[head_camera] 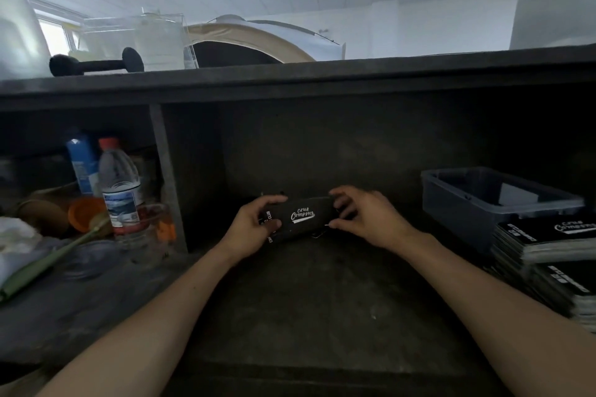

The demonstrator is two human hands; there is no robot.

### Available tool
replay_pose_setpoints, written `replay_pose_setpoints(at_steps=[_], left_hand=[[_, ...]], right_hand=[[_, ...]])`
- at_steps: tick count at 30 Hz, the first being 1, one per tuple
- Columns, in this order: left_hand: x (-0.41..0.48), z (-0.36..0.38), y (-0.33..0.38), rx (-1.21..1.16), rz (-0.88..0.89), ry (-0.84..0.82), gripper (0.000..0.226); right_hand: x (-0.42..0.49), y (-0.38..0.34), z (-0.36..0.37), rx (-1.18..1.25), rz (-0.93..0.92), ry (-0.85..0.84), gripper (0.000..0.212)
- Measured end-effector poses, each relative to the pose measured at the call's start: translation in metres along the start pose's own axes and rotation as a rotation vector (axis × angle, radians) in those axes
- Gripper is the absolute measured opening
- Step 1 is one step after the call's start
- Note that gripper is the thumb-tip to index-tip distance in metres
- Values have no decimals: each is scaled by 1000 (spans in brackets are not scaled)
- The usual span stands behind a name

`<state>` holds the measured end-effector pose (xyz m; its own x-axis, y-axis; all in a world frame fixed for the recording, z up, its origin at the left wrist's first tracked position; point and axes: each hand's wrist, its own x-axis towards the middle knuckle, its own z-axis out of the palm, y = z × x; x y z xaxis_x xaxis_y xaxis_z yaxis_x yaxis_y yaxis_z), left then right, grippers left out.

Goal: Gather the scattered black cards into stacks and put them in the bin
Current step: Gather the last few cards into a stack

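A stack of black cards [303,216] with white lettering is held between both hands above the dark shelf floor. My left hand [254,226] grips its left end, thumb on top. My right hand [367,216] pinches its right end with curled fingers. A grey-blue bin [477,203] stands to the right, with a dark flat thing inside. Two more piles of black cards [545,242] lie in front of the bin at the right edge.
A shelf divider [167,177] walls off the left compartment, which holds a water bottle [121,190], a blue container [82,164], an orange cup [85,213] and cloths. On the top board lie a black dumbbell [96,64] and clear containers.
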<state>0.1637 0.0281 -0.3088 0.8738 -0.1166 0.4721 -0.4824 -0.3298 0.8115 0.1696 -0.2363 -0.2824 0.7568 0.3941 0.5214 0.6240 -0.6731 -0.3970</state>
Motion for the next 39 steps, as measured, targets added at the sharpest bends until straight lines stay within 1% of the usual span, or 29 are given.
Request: replay_pose_setpoints(at_steps=[1,3,5,6,8,10,12,15,17,19,26,29,31,32,33,34,35,36,37,38,39], left_hand=[[0,-1,0,2,-2,-2,53],[0,0,-1,9,-8,-2,55],[2,2,-3,13,-26,8,54],[4,3,-3,9,-39,15,54],[5,2,-6,-5,-68,28,55],[6,2,-7,-10,-98,30,55],[6,2,-8,11,-112,16,55],[6,3,-9,30,-120,-1,54],[6,3,-9,39,-118,-4,53],[6,5,-9,49,-108,-8,51],[6,5,-9,41,-106,-27,54],[5,6,-7,55,-81,-20,54],[3,8,-5,53,-81,-38,53],[2,9,-3,50,-86,-65,53],[1,10,-2,49,-88,-98,54],[0,11,0,46,-88,-129,55],[0,11,0,39,-84,-154,57],[-1,11,0,27,-80,-169,58],[-2,10,1,16,-79,-176,58],[-3,10,1,12,-77,-178,57],[-3,10,1,15,-69,-178,55]], right_hand=[[-3,5,-2,-72,-9,-13,51],[-9,10,-7,-228,-94,-7,37],[-10,8,-15,-231,-162,70,29],[-9,5,-20,-162,-151,127,29],[-3,2,-32,75,-71,266,30],[1,4,-40,305,28,343,30],[1,8,-41,431,119,322,31],[-4,12,-30,523,215,242,36],[-5,13,-27,568,247,208,39],[-4,12,-30,611,251,215,38],[-8,11,-26,524,318,200,24],[-9,6,-28,418,303,293,23],[-11,-5,-21,344,218,348,25],[-13,-11,-12,300,163,330,26],[-14,-17,-3,265,115,275,24],[-16,-23,7,252,77,178,21],[-18,-27,15,261,59,47,17],[-18,-28,22,285,58,-84,14],[-17,-26,26,308,68,-167,14],[-15,-24,28,334,83,-186,14],[-13,-23,28,366,97,-132,18]])
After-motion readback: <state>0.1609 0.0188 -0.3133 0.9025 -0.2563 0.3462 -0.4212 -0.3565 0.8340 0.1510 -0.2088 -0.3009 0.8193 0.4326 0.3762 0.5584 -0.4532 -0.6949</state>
